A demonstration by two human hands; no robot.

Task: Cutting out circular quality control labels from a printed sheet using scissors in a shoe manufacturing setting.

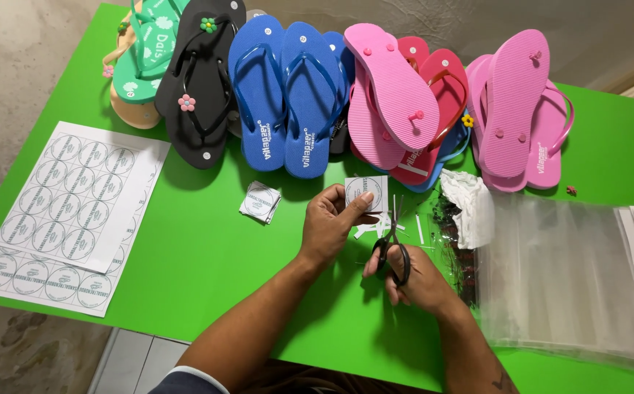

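Left hand [329, 219] pinches square label [367, 192] upright for trimming; right hand [411, 273] grips scissors [392, 248] just beside, blades up toward label edge

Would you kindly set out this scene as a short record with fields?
Surface: green table
Left hand: pinches a small square label with a round print
Right hand: holds black-handled scissors, blades toward the label
Cut pieces: small stack of labels
Left side: printed label sheets
Back edge: row of flip-flops
Right side: clear plastic bags
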